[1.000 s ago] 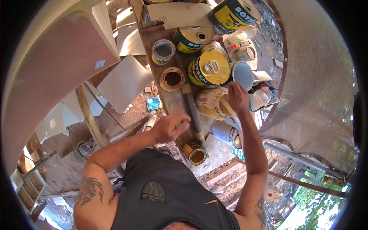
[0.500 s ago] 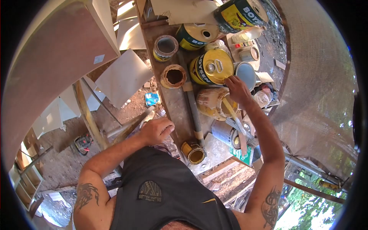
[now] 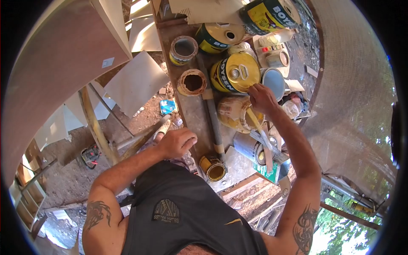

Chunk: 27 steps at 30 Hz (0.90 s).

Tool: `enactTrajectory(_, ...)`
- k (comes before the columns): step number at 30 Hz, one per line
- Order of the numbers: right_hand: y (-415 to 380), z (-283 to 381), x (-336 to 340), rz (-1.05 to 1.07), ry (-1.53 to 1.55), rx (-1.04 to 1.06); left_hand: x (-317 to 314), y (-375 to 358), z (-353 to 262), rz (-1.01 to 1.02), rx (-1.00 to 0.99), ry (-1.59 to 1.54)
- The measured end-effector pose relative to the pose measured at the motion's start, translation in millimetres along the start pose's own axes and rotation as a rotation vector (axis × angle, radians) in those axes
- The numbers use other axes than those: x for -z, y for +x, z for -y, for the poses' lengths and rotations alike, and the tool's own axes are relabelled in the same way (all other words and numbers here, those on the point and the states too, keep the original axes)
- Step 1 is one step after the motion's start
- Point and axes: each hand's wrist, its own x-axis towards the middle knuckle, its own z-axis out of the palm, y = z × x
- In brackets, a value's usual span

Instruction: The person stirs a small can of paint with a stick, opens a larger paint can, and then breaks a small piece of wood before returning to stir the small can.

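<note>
change since a second ago: right hand up from the can's mouth to its far rim, stick now leaning further out toward the body; left hand drawn back from the plank's middle to its near left edge and curled tighter.
meaning for the work: looks like stirring under way, the stick sweeping round inside the can rather than lifted out.
right hand: fingers pressed round the top of a pale wooden stirring stick, lower end of the stick reaching down past the can's near side.
left hand: closed into a loose fist, resting at the plank's edge; cannot tell whether anything is inside it.
can in hand: squat round metal can caked in ochre-yellow drips, open-topped, tilted a little, standing on the long brown wooden plank just below the big tin.
look of the can: label buried under dried runs, rim crusted, contents hidden from this angle.
neighbours: large yellow-lidded tin with green side touching its far side; rusty open can with brown crust to the left; long brown-handled tool lying alongside; small yellow can with open top near the body; grey metal can on its side just beside.
</note>
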Motion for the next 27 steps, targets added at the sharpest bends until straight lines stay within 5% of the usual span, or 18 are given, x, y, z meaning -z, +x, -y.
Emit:
enactTrajectory(15, 2.5, 7.6, 3.8, 0.132, -0.118, -0.148, -10.5, -13.2, -14.2, 0.054, 0.006, 0.062)
enactTrajectory(18, -10.0, 43.2, 28.7, -0.051, -0.152, -0.272, -6.6, -17.0, -13.9, 0.092, 0.017, 0.123)
enactTrajectory(21, -44.9, 86.3, 66.6, -0.491, -0.046, -0.364, -8.2, -29.6, -11.6, 0.150, 0.037, 0.175)
enactTrajectory(27, -217.4, 167.0, 58.8, -0.849, 0.429, -0.997, -23.1, -42.0, -16.8, 0.258, 0.082, 0.232)
